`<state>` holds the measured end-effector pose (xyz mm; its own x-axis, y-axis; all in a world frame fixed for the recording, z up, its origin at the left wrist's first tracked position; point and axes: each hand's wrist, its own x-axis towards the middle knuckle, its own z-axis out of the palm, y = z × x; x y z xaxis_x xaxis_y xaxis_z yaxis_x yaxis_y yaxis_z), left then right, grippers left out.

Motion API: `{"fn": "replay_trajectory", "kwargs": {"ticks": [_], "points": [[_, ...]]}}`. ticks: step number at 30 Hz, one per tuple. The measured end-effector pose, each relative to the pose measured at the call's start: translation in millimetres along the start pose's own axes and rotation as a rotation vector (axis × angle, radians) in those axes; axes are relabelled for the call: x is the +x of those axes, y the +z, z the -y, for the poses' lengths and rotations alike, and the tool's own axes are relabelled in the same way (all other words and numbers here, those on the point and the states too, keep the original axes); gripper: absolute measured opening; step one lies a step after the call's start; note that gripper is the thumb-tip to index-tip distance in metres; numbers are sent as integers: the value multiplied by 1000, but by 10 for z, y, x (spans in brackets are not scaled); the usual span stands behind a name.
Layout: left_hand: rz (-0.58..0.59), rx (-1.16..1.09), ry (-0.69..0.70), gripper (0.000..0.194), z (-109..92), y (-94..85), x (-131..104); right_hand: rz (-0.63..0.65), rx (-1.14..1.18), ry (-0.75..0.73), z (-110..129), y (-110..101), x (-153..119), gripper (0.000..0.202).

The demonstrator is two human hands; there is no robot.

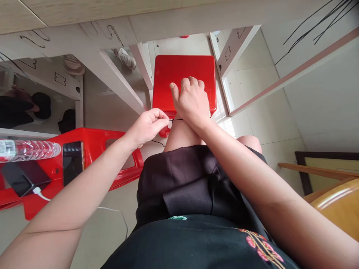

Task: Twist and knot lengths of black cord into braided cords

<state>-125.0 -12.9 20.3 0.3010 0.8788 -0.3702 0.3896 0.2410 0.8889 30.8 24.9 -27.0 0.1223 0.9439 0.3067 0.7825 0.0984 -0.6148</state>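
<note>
A thin dark cord [177, 119] lies across the bare thigh near the knee. Its left end is pinched between the thumb and forefinger of my left hand [149, 125]. My right hand [192, 96] rests palm down over the knee, fingers bent and the thumb apart; the cord runs under its wrist. Whether anything is under the right palm is hidden. Beyond the knee stands a red plastic stool [168, 73]. A loose dark strand [158, 142] hangs below my left hand.
On the left, a red stool [98, 140] holds a plastic bottle [33, 149], a phone [73, 160] and a black box [25, 177] with a white cable. White table legs flank the knees. A wooden chair [339, 198] stands at right. Dark wires hang upper right.
</note>
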Motion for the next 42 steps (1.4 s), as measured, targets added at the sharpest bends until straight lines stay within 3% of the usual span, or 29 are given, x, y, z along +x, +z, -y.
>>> {"fn": "replay_trajectory", "kwargs": {"ticks": [8,16,21,26,31,37,39,42], "points": [[-5,39,12,16,26,-7,20,-35,99,-13,-23,11,-7,57],[44,-63,-59,15,-146,29,-10,-3,115,55,91,-85,0,55],[96,-57,-17,20,-193,71,10,57,45,146,250,-245,5,47],[136,31,63,18,-226,112,31,62,167,203,272,-298,18,45],[87,203,166,15,-270,152,25,49,240,221,249,-297,18,50],[-68,445,269,8,-271,232,83,54,282,217,252,-311,1,43],[-92,446,279,10,-248,264,110,33,304,219,237,-275,18,43],[-98,265,215,7,-185,313,122,-14,376,204,178,-207,89,48]]}}
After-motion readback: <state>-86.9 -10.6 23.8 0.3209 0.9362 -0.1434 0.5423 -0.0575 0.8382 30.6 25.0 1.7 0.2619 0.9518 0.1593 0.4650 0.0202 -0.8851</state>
